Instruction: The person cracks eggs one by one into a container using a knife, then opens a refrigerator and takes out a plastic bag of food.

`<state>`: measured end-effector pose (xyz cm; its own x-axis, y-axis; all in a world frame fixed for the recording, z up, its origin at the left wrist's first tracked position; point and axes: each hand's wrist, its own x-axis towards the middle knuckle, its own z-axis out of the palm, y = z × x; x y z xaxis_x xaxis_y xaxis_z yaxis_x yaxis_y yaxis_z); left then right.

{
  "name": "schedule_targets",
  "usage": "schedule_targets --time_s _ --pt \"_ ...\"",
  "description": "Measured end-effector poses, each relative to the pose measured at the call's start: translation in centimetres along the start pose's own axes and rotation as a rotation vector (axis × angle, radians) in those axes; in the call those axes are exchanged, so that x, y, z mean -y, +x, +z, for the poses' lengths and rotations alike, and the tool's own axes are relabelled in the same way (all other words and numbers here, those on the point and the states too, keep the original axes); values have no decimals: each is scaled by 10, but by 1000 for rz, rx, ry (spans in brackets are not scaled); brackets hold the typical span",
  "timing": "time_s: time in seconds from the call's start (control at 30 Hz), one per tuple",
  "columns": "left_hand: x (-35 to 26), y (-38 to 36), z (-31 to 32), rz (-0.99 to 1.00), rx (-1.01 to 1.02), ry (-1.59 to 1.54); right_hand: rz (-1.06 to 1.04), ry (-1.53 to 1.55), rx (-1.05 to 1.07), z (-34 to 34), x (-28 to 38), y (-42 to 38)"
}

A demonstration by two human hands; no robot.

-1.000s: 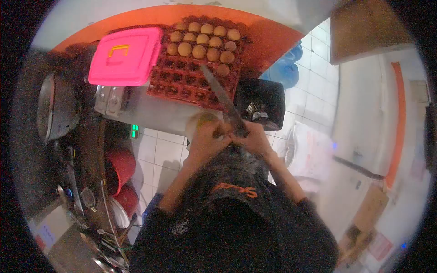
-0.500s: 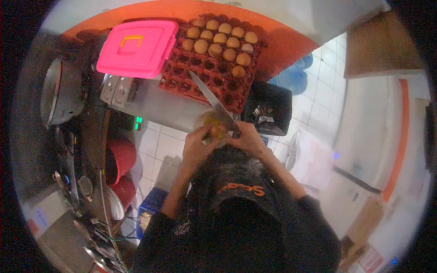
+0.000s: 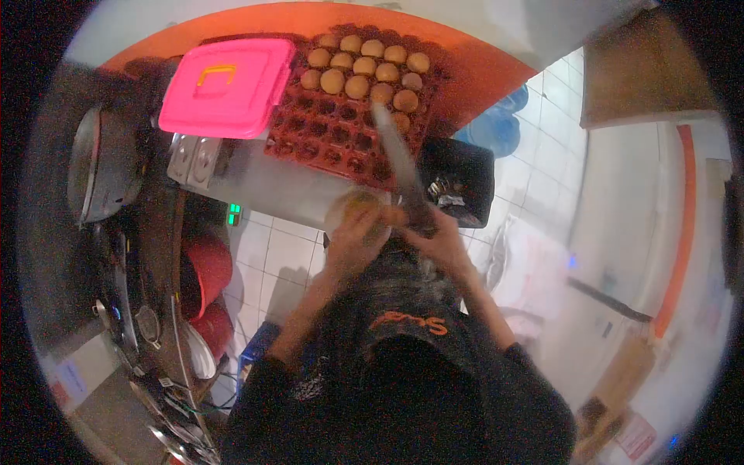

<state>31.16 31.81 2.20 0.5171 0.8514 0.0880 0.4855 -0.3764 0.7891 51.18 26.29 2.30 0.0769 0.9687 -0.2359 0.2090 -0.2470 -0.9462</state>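
A large knife (image 3: pixel 400 159), blurred by motion, points up and slightly left from my right hand (image 3: pixel 436 235), whose fingers wrap its handle. Close beside it, my left hand (image 3: pixel 360 235) is closed at the rim of a pale round bowl (image 3: pixel 338 213). Something small and orange-brown shows between the hands, too blurred to name. Yellowish contents show in the bowl, partly covered by my left fingers. Beyond the blade lies a red egg tray (image 3: pixel 310 147) with several brown eggs (image 3: pixel 357 87) in its far part.
Left of the tray sits a pink lidded box (image 3: pixel 225 85) with metal containers (image 3: pixel 203 161) below it. A black bin (image 3: pixel 465 167) stands right of the tray. Red buckets (image 3: pixel 211 271) and a large pan (image 3: pixel 116 167) are at the left.
The knife has swung to the right and its blade now points more steeply away. My right hand has shifted slightly right. My left hand has stayed near the bowl.
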Motion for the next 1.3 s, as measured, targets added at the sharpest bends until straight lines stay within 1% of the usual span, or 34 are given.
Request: schedule_targets --time_s 0.03,0.07,0.1,0.13,0.17,0.2,0.27,0.33,0.37,0.4,0.47,0.53,0.57,0.6,0.7,0.77,0.83,0.9,0.97,1.0,1.07,1.17,1.2,1.27,1.3 --pt "-12 7 12 8 -5 -62 25 17 -63 -12 -2 -8" --pt "-21 16 21 58 2 -84 53 34 -125 -25 -4 -15" --pt "-31 26 29 108 10 -106 51 -42 -196 -42 -12 -20" --pt "-39 39 36 204 31 -85 49 -119 -267 -57 -17 -26" --pt "-39 46 38 241 29 -75 217 -175 -305 -68 -2 -29" --pt "-39 54 39 279 28 -65 231 -121 -347 -77 6 -33" --pt "-37 65 34 231 -14 -63 260 -66 -411 -92 12 -40" --pt "-37 83 11 199 -139 151 300 -66 -455 -99 8 -46" --pt "-35 94 1 182 -201 257 281 -58 -486 -97 2 -48" --pt "-21 109 0 201 -239 283 261 -51 -516 -95 -4 -50" --pt "2 139 6 236 -318 335 336 -4 -516 -91 -8 -51" --pt "1 151 4 125 -198 355 249 -90 -483 -87 -22 -47" --pt "0 155 1 70 -137 366 144 -96 -488 -80 -30 -43" --pt "1 159 0 62 -111 371 163 -47 -486 -78 -34 -45" --pt "6 163 0 48 -43 373 195 73 -477 -67 -20 -40" --pt "6 160 -2 45 -22 366 365 137 -434 -60 14 -37" --pt "7 158 -5 80 -32 364 231 -33 -413 -56 11 -34" --pt "9 156 -8 95 -52 364 104 -129 -393 -50 -3 -27" --pt "8 154 -7 99 -76 365 -13 -148 -387 -42 -18 -18" --pt "11 156 -8 121 -81 343 -10 -139 -382 -40 -22 -16" --pt "18 160 -11 167 -91 300 -6 -122 -373 -31 -6 -9" --pt "22 158 -12 135 -97 80 -47 -155 -427 -19 1 -4" --pt "22 152 -13 67 -138 -46 31 -194 -390 -17 8 -5" --pt "-3 125 -27 -73 -213 -299 194 -270 -316 -12 35 -7" --pt "-3 111 -29 -152 -190 -429 127 -275 -315 -4 35 -6"
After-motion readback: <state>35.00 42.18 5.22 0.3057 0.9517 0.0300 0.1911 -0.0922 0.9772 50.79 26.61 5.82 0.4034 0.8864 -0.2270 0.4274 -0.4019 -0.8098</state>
